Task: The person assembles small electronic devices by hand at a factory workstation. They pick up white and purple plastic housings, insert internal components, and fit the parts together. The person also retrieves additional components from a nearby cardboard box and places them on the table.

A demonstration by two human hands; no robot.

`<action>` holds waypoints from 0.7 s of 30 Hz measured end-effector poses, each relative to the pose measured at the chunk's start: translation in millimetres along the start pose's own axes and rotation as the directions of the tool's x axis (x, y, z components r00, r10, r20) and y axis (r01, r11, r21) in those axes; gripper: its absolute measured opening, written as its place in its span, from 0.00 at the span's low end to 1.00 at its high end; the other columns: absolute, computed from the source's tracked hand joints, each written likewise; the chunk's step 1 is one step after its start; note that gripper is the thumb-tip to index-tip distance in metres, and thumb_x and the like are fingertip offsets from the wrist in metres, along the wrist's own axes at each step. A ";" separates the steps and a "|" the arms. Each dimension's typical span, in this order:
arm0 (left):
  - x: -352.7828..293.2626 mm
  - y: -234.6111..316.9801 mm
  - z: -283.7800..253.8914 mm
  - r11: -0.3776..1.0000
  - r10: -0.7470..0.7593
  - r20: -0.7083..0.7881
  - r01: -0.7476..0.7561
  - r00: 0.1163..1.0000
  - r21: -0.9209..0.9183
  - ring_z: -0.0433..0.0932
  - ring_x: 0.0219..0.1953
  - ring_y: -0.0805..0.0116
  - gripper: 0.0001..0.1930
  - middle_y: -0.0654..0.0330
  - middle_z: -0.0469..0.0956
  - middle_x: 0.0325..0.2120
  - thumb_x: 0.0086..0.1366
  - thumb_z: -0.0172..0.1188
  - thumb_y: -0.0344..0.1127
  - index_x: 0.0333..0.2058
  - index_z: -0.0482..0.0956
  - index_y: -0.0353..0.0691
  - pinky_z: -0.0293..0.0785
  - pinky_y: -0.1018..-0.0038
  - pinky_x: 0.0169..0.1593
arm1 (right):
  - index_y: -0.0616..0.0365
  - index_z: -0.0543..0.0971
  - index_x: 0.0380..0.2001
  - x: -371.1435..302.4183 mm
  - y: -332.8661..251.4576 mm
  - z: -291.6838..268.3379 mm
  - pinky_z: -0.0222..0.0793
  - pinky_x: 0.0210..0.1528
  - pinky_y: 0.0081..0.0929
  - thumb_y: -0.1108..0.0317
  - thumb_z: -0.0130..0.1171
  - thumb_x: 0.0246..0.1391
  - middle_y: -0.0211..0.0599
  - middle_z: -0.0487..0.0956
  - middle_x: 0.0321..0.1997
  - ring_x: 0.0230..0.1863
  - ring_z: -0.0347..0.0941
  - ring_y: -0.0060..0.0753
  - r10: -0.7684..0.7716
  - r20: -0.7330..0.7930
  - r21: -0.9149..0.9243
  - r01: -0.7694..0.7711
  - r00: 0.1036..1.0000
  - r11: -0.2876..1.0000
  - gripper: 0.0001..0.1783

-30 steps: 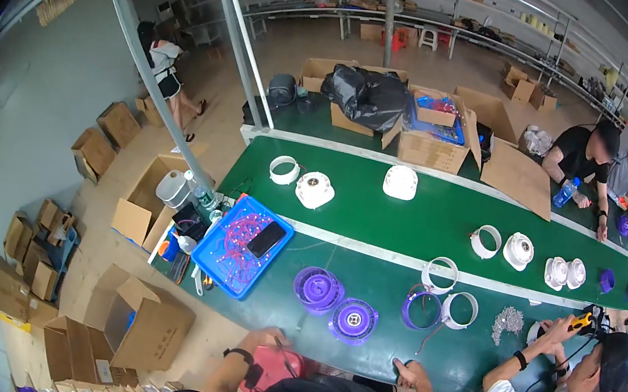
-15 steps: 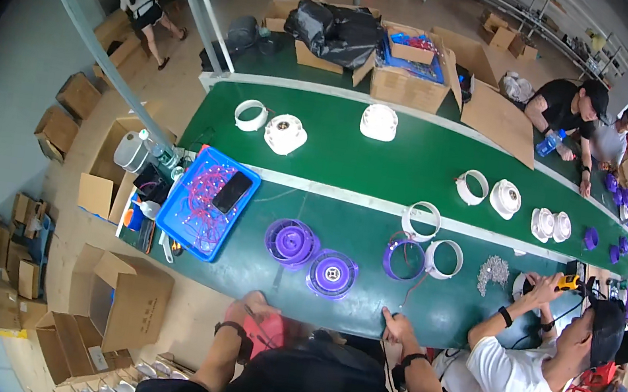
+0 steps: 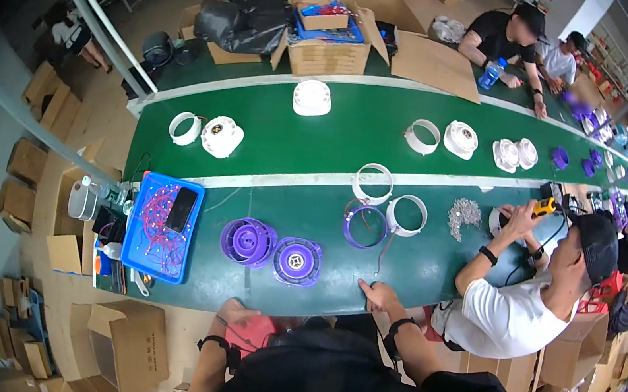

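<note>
My left hand point(image 3: 236, 313) is low at the workbench's front edge, beside a red seat point(image 3: 253, 330); its fingers are mostly hidden. My right hand point(image 3: 382, 296) rests at the front edge of the green workbench point(image 3: 331, 301), closed on it with the thumb on top. In front of me sit a purple round housing point(image 3: 247, 241) and a purple round part with a square centre point(image 3: 297, 261), side by side. Right of them, a purple ring point(image 3: 364, 226) with a wire touches two white rings point(image 3: 407, 215) point(image 3: 373, 183).
A blue tray point(image 3: 132, 247) holds pink wires and a phone point(image 3: 181, 210). White housings point(image 3: 312, 98) stand on the green belt point(image 3: 261, 112). To my right, a co-worker in white point(image 3: 510, 316) holds a yellow tool point(image 3: 543, 207) near a screw pile point(image 3: 464, 215). Cartons point(image 3: 132, 347) stand on the floor.
My view has swung to the right, so the bench and its parts appear further left. Both my hands stay near the bench edge. The person at the far left is walking.
</note>
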State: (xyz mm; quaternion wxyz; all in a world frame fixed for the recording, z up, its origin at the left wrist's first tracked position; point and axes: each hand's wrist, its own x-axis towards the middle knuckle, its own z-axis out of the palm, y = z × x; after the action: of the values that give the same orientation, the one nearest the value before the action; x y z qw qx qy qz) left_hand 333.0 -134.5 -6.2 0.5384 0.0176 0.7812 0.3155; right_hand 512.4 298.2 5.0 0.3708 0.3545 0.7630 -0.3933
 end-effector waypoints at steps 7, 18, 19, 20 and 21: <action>-2.3 -12.0 -1.4 0.999 0.040 0.018 -0.040 0.999 0.016 0.78 0.15 0.68 0.27 0.54 0.79 0.14 0.50 0.75 0.56 0.19 0.83 0.32 0.71 0.76 0.21 | 0.66 0.83 0.15 0.3 -2.1 4.4 0.77 0.27 0.32 0.25 0.30 0.59 0.43 0.80 0.15 0.17 0.78 0.35 0.002 0.014 0.019 -0.003 1.000 1.000 0.54; -5.9 -2.1 -5.6 0.997 -0.008 0.061 0.003 0.998 0.082 0.78 0.15 0.68 0.30 0.53 0.80 0.14 0.51 0.72 0.60 0.20 0.84 0.31 0.72 0.77 0.22 | 0.67 0.82 0.14 -1.0 -6.3 1.5 0.76 0.26 0.30 0.28 0.32 0.62 0.44 0.79 0.14 0.16 0.78 0.37 -0.006 -0.009 -0.028 0.005 1.000 1.000 0.52; -6.2 -2.3 -3.5 0.997 -0.010 0.060 0.006 0.998 0.071 0.79 0.15 0.68 0.30 0.53 0.80 0.14 0.50 0.73 0.60 0.20 0.84 0.31 0.72 0.77 0.22 | 0.67 0.82 0.14 -1.4 -5.6 0.6 0.76 0.25 0.30 0.28 0.32 0.62 0.44 0.79 0.14 0.16 0.78 0.36 -0.005 -0.006 -0.018 0.005 1.000 1.000 0.52; -4.6 -1.3 -3.6 0.998 -0.013 0.060 0.009 0.998 0.059 0.79 0.15 0.68 0.29 0.53 0.80 0.14 0.50 0.73 0.60 0.20 0.84 0.32 0.73 0.76 0.22 | 0.67 0.82 0.14 -1.9 -4.9 0.1 0.76 0.25 0.30 0.28 0.31 0.62 0.44 0.79 0.14 0.16 0.78 0.36 -0.003 -0.003 -0.007 0.003 1.000 1.000 0.52; -3.0 -0.3 -3.9 0.999 -0.015 0.059 0.012 0.998 0.048 0.79 0.15 0.67 0.29 0.53 0.80 0.15 0.50 0.73 0.60 0.20 0.84 0.32 0.73 0.76 0.22 | 0.67 0.82 0.14 -2.9 -4.3 0.9 0.75 0.24 0.30 0.28 0.31 0.62 0.45 0.79 0.13 0.16 0.78 0.36 0.008 0.000 -0.004 -0.008 1.000 1.000 0.52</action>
State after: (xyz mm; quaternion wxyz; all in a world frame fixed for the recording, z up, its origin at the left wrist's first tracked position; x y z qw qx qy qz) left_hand 331.0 -137.7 -3.1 0.5630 0.0346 0.7722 0.2925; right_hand 510.4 294.8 8.6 0.3731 0.3570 0.7624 -0.3901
